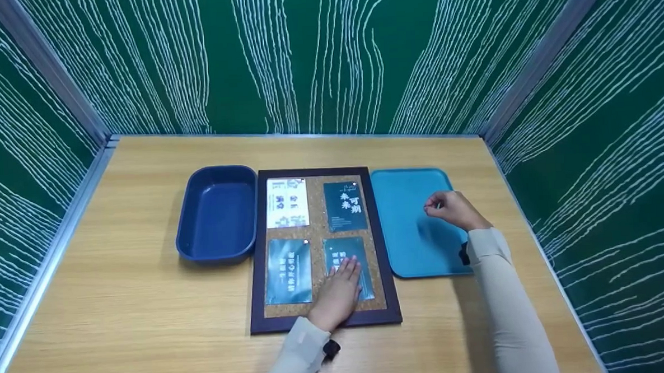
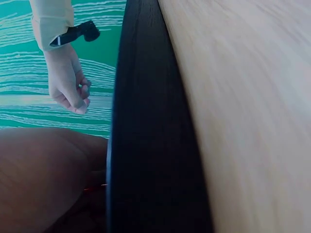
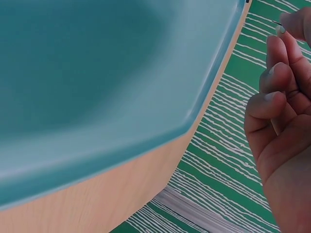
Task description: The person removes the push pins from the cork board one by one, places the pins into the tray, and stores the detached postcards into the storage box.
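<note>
Your left hand (image 1: 339, 295) rests straight-fingered on the card (image 1: 358, 247) at five o'clock on the corkboard (image 1: 317, 232). Your right hand (image 1: 455, 209) pinches a pin (image 3: 276, 23) above the tray (image 1: 405, 197) at three o'clock.

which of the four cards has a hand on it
The lower-right card in the head view: the left hand rests on it, partly covering it, while no hand touches the other three cards.

- Setting: a lab-like work booth, enclosed on three visible sides.
- Green walls (image 1: 304, 59): patterned with wavy white lines.
- Metal posts (image 1: 52, 70): standing at the two visible corners.
- Wooden table (image 1: 116, 257): pale top spanning between the side walls.
- Dark devices (image 1: 332, 349): one strapped at each wrist.
</note>
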{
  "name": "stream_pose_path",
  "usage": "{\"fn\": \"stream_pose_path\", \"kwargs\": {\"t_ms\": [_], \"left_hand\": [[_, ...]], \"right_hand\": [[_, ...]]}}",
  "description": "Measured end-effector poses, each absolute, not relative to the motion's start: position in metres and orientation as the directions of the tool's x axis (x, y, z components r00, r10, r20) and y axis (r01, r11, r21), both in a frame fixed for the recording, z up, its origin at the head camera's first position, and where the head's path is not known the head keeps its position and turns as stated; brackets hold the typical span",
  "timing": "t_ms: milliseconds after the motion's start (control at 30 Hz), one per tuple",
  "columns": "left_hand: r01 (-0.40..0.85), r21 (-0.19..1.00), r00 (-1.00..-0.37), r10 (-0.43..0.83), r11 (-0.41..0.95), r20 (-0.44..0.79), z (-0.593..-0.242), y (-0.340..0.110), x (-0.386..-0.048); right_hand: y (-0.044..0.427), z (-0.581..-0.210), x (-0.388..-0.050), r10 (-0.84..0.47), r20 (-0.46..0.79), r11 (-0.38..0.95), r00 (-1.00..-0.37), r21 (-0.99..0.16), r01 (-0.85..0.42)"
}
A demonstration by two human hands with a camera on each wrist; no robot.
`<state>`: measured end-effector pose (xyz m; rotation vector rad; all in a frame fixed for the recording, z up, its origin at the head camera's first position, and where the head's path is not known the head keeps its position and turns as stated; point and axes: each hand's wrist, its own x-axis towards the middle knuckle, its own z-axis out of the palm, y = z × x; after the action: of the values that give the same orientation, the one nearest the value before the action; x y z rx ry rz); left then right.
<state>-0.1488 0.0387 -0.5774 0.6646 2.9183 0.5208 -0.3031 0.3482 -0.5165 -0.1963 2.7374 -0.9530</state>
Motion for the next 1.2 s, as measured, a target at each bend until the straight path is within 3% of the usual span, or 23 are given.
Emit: {"fn": "stream_pose_path", "kwargs": {"t_ms": [267,800,1200], "left_hand": [[0.408,0.335,-0.899,0.438,0.849,-0.014,-0.5778,0.0388,-0.1489],[0.395,0.341,-0.904,0.427,0.853,-0.019,-0.5809,0.0392,-0.1488],[0.420,0.294,-0.900,0.435,0.859,0.014,-0.5823,0.0395,-0.1480]], "right_hand": [[0.3527,-0.5240,-0.3027,-0.238,-0.092,0.790,-0.967,-0.598,-0.138],[0.3538,-0.5228,-0.3006,-0.198,-0.185,0.802,-0.963,-0.596,-0.050],[0.3540,-0.5258,-0.3022,-0.217,-0.105,0.806,-0.970,-0.580,-0.118]]}}
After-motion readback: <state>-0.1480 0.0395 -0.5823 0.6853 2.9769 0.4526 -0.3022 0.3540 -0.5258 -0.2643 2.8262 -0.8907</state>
